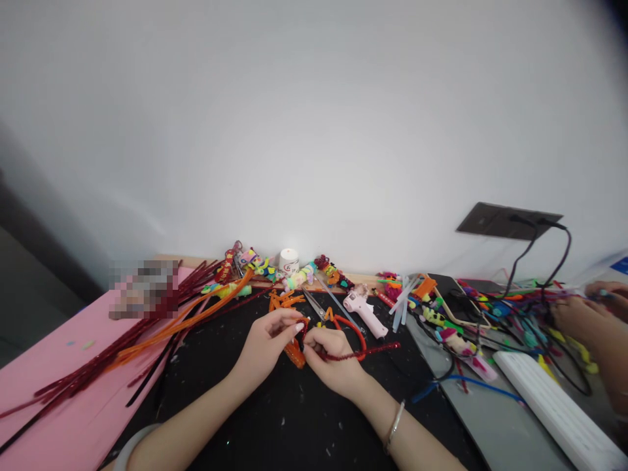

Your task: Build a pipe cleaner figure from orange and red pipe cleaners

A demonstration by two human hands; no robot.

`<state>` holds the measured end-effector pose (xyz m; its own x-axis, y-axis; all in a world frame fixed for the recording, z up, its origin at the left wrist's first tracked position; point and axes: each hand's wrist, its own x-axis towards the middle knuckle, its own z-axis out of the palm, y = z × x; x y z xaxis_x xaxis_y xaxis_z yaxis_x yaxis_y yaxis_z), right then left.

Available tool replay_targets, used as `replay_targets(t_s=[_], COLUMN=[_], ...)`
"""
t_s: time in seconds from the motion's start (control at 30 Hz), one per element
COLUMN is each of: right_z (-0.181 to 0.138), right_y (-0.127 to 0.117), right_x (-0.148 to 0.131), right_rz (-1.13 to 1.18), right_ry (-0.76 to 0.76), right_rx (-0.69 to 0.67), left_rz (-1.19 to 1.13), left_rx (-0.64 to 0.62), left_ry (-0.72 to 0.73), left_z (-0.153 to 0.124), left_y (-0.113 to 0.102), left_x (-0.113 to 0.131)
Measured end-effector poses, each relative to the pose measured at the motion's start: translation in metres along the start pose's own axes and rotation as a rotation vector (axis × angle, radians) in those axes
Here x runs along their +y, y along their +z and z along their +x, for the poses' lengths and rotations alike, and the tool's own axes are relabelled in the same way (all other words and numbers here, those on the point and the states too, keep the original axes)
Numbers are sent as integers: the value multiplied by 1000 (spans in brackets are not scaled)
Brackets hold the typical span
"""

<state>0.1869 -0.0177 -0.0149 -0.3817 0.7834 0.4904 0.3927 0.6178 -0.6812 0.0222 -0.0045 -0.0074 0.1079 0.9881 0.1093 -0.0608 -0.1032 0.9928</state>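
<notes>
- Fingers (289,323) of the left hand (267,347) are pinching together on the dark red pipe cleaner (373,351), just left of and below the pink glue gun (366,315).
- The right hand (334,366) is closing on the same strand, touching the left hand, while the free end is trailing across the table (275,425) below the glue gun.
- An orange pipe cleaner (357,332) is arching between the right hand and the glue gun.
- Scissors (316,306) are lying just left of the glue gun.
- A bundle of pipe cleaners (147,330) is lying well left of the glue gun.
- Another person's hands (581,314) are working well right of the glue gun.
</notes>
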Motion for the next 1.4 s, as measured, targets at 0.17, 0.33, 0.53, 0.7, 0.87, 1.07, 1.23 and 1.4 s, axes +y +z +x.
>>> replay_targets(t_s=[0.17,0.33,0.53,0.7,0.87,1.07,1.23,1.4], right_z=[1,1,0,1,0,-1,-1,-1], right_y=[-1,0,1,1,2,3,3,4], right_x=[-1,0,2,1,0,2,3,3], right_rz=[-11,5,-5,-31,-33,10,31,27], right_ry=[-3,1,16,15,0,16,24,12], right_rx=[0,-1,-21,-25,-15,-20,-14,15], left_rz=[14,27,34,51,25,-14,-13,-8], left_rx=[-3,-12,-20,-30,-53,-85,-88,-88], left_ry=[7,12,11,3,-17,-53,-45,-40], left_z=[1,2,0,1,0,-1,0,0], left_y=[0,0,0,0,1,1,0,1], left_x=[-2,0,2,2,5,3,-1,0])
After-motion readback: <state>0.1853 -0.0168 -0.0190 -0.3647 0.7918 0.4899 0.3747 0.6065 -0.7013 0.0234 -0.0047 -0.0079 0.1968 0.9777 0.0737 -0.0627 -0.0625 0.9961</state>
